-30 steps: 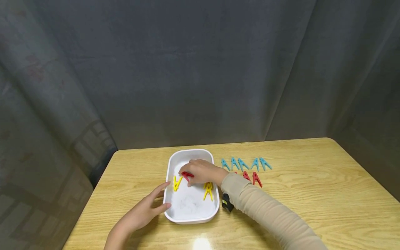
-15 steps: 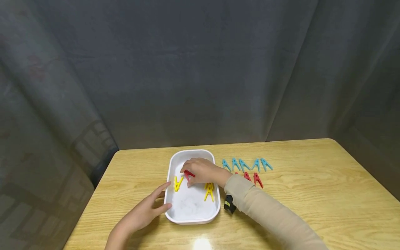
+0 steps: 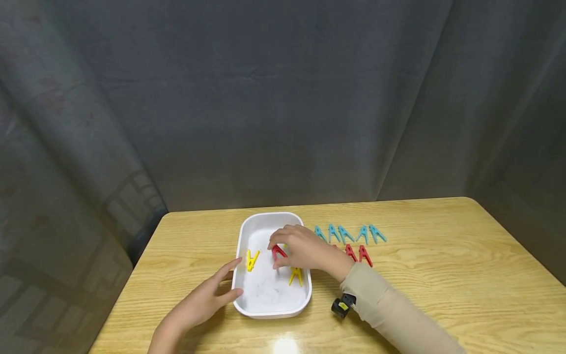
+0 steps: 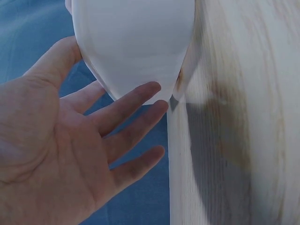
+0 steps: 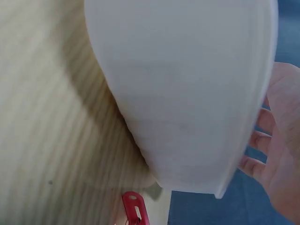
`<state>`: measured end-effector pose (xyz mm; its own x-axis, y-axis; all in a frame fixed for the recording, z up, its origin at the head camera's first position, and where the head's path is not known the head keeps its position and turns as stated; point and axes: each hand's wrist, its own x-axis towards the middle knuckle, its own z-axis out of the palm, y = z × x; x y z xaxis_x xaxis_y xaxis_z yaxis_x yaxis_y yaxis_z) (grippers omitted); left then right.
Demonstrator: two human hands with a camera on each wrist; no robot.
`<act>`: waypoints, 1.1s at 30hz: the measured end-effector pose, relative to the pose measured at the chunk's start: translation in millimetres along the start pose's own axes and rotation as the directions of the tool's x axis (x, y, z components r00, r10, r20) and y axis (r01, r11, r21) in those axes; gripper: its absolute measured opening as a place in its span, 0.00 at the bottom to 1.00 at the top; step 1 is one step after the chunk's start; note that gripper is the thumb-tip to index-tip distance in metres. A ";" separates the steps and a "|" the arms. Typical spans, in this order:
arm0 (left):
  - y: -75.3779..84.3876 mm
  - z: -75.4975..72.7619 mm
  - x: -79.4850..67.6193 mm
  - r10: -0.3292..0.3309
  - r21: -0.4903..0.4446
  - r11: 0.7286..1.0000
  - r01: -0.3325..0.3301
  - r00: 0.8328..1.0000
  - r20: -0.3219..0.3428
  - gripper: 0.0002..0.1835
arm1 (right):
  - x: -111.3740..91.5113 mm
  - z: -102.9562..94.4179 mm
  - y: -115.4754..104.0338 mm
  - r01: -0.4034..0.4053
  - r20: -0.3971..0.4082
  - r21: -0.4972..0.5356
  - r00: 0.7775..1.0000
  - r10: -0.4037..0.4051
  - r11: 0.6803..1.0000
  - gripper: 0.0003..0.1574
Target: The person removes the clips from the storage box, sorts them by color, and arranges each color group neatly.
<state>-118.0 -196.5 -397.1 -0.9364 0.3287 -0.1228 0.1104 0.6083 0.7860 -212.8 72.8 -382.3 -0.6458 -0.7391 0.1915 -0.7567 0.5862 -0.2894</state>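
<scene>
A white tray (image 3: pixel 265 310) stands on the table with its long sides running away from me. Over its inside, my right hand (image 3: pixel 305 248) pinches a red clothespin (image 3: pixel 277 252) between thumb and fingers. A yellow clothespin (image 3: pixel 252 261) lies at the tray's left, and another yellow clothespin (image 3: pixel 296 277) lies at the right, partly under the hand. My left hand (image 3: pixel 201 300) rests at the tray's left rim, fingers spread and loosely extended; the left wrist view shows the palm and the tray wall (image 4: pixel 136 51). The right wrist view hides the pinched clothespin behind the wall.
Right of the tray lies a row of several blue clothespins (image 3: pixel 346 234). In front of it are red clothespins (image 3: pixel 364 255), one partly hidden by my right hand. A black wrist camera (image 3: pixel 342 306) sits under the right sleeve. A dark curtain (image 3: pixel 274 108) hangs behind the table.
My right hand has shifted right and slightly toward me within the tray, carrying the red clothespin away from the left yellow one. The left hand has kept its place.
</scene>
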 end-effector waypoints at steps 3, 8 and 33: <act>0.0 -0.1 0.2 0.004 0.027 1.000 -0.004 1.000 -0.016 0.36 | -12.3 -4.3 -4.4 0.000 -0.029 0.024 1.000 0.001 1.000 0.25; -0.3 -1.0 0.7 0.002 0.029 1.000 -0.001 1.000 -0.022 0.37 | -30.2 -11.0 -8.7 -0.031 -0.057 0.039 0.998 0.033 0.999 0.25; -0.2 -2.4 2.5 -0.050 -0.013 0.999 0.050 0.999 -0.012 0.37 | -106.9 -35.0 23.6 -0.165 -0.155 0.148 0.970 0.187 0.975 0.24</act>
<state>-121.1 -197.5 -396.0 -0.9446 0.2894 -0.1547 0.0595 0.6146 0.7866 -165.2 177.3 -376.7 -0.7840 -0.5557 0.2769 -0.6165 0.6444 -0.4523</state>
